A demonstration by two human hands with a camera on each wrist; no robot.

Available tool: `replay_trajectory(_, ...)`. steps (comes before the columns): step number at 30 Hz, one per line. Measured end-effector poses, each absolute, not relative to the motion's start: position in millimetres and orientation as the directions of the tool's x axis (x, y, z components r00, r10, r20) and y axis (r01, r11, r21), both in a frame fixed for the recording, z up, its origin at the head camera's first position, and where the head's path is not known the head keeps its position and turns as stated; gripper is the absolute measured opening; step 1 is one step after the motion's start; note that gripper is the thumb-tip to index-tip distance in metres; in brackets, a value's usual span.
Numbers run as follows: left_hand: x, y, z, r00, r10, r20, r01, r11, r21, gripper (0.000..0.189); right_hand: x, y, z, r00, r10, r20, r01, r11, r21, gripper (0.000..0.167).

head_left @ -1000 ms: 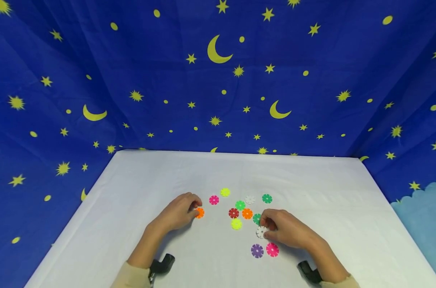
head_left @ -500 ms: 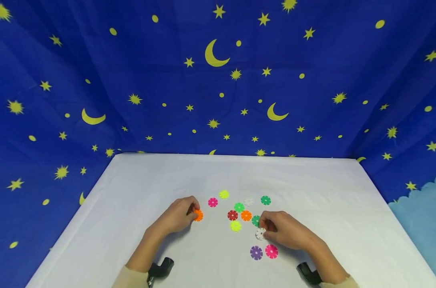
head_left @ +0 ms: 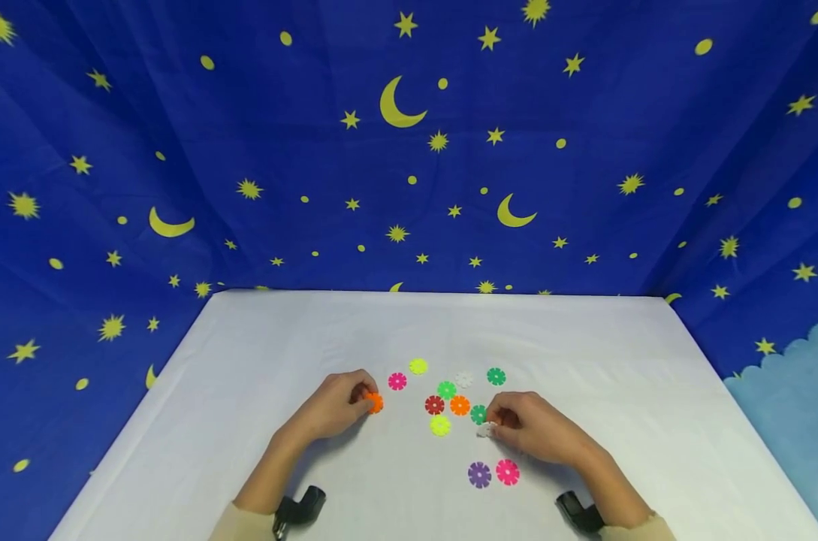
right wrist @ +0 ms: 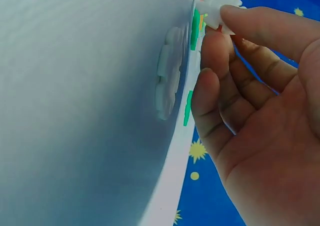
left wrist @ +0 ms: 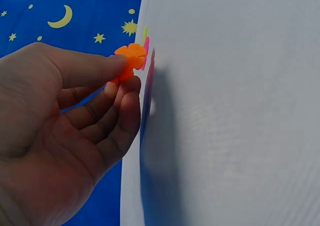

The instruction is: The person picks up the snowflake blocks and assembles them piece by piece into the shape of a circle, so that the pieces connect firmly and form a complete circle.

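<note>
My left hand (head_left: 330, 406) pinches an orange notched plastic disc (left wrist: 131, 60) between thumb and index finger, above the white table (head_left: 300, 330). Opposite it, my right hand (head_left: 535, 428) holds a white notched disc (right wrist: 214, 7) by its edge, between thumb and forefinger. A second white disc (right wrist: 169, 73) lies on the cloth beside the right fingers in the right wrist view; the head view does not show it apart from the hand. Just left of the right fingertips is a dark green disc (head_left: 478, 415).
Between the hands lie red (head_left: 434, 405), orange (head_left: 460, 406), light green (head_left: 446, 390) and yellow (head_left: 440, 425) discs. Pink (head_left: 397, 382) and yellow (head_left: 418, 366) ones are farther back. Purple (head_left: 479, 475) and pink (head_left: 508, 472) discs lie nearer. A starry blue curtain (head_left: 314, 135) surrounds the table.
The white disc in my right hand has tilted from facing the head camera to nearly edge-on. Both hands stay in about the same places, the left still with the orange disc.
</note>
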State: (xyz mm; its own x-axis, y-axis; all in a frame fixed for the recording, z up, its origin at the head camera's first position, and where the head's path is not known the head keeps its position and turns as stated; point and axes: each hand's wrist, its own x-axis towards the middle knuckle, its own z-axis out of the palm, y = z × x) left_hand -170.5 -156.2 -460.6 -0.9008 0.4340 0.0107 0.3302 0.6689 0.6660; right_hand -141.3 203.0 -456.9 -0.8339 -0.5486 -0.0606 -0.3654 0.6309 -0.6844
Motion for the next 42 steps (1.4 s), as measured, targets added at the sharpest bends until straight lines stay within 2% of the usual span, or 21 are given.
replay_trajectory(14, -165, -141, -459, -0.887, 0.46, 0.046, 0.355, 0.615, 0.704, 0.013, -141, 199, -455, -0.877, -0.48, 0.014, -0.367, 0.651, -0.665, 0.01)
replay_trajectory(24, -165, -142, -459, -0.883, 0.466, 0.052, 0.364, 0.611, 0.703, 0.013, -141, 198, -454, -0.883, -0.467, 0.039, -0.376, 0.656, -0.655, 0.011)
replay_trajectory(33, -160, -138, -456, -0.884, 0.465, 0.041, 0.317, 0.533, 0.784, 0.014, -140, 194, -452, -0.888, -0.457, 0.053, -0.373, 0.65, -0.662, 0.008)
replay_trajectory(42, -155, -128, -452, -0.856, 0.515, 0.049, 0.325, 0.461, 0.826, 0.012, -135, 185, -450, -0.874, -0.475, 0.105, -0.424, 0.638, -0.643, 0.009)
